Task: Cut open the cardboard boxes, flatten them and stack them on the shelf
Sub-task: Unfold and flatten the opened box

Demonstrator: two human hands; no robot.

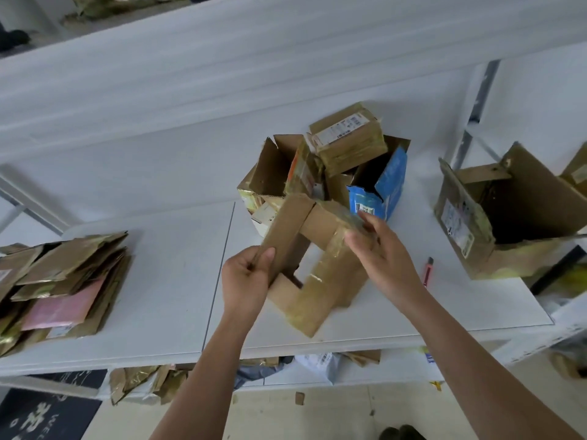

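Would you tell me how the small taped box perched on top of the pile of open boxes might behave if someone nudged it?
The small taped box sits tilted across the rims of the open boxes, so it would probably tip or slide off. Sealed and square-edged, it likely stays stiff. Its glossy tape may feel slippery.

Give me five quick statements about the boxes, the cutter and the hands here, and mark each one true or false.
1. Both hands hold the opened cardboard box. True: the left hand grips one flap and the right hand grips the taped end.
2. The red cutter is in the right hand. False: it lies on the white shelf, right of that hand.
3. A stack of flattened cardboard lies at the left of the shelf. True.
4. The blue box is flattened. False: it stands open, behind the held box.
5. The big brown box at the right is sealed shut. False: its top is open.
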